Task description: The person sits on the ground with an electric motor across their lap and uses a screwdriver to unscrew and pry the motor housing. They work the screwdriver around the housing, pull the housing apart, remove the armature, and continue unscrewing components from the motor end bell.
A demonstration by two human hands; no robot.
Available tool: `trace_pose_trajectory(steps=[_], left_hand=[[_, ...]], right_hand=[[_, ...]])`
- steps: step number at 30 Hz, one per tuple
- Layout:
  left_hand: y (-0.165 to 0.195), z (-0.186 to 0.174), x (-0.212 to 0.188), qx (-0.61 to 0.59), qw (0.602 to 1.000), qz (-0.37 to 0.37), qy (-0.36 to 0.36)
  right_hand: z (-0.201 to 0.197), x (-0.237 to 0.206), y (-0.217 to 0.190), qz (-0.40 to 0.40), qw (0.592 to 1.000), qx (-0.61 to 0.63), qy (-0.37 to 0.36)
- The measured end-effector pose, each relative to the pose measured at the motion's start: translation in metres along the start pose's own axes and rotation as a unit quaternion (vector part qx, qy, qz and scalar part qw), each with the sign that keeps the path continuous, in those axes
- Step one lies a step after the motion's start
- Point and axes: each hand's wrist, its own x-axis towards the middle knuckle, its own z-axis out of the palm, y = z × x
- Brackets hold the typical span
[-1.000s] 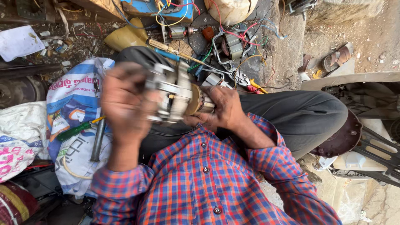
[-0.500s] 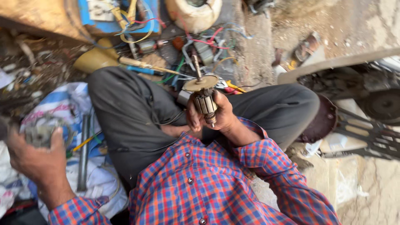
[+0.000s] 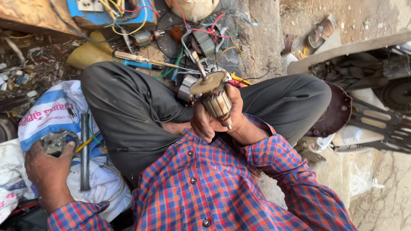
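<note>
- Right hand (image 3: 214,119) closed round motor armature (image 3: 216,102), upright just above the lap; likely heavy, rigid; best gripped at laminated core, not windings.
- Left hand (image 3: 49,169), well left of armature, fingers curled on grey metal housing (image 3: 58,141), over white sack (image 3: 47,115).

Even daylight, soft shadows, sharp, slight edge distortion.

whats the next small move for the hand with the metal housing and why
Probably set the metal housing down on the white sack. The left hand holds it just above the sack, apart from the motor armature gripped by the right hand.
</note>
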Motion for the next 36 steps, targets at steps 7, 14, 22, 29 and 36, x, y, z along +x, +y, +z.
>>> trace_pose_trajectory(steps=[7,14,22,29,36], left_hand=[[0.116,-0.068,0.018,-0.157,0.983,0.074,0.060],[0.299,-0.145,0.002,-0.681,0.670,0.238,-0.175],[0.340,-0.175,0.014,-0.592,0.731,0.279,-0.195],[0.340,-0.177,-0.002,-0.598,0.743,0.246,-0.172],[0.339,-0.177,-0.004,-0.610,0.724,0.265,-0.183]], right_hand=[[-0.009,-0.007,-0.003,0.073,0.989,-0.057,-0.115],[-0.005,-0.015,-0.002,0.135,0.975,-0.147,-0.094],[-0.006,-0.025,-0.001,0.156,0.960,-0.214,-0.086],[-0.007,-0.032,-0.001,0.161,0.954,-0.237,-0.091],[-0.002,-0.032,-0.003,0.167,0.944,-0.266,-0.101]])
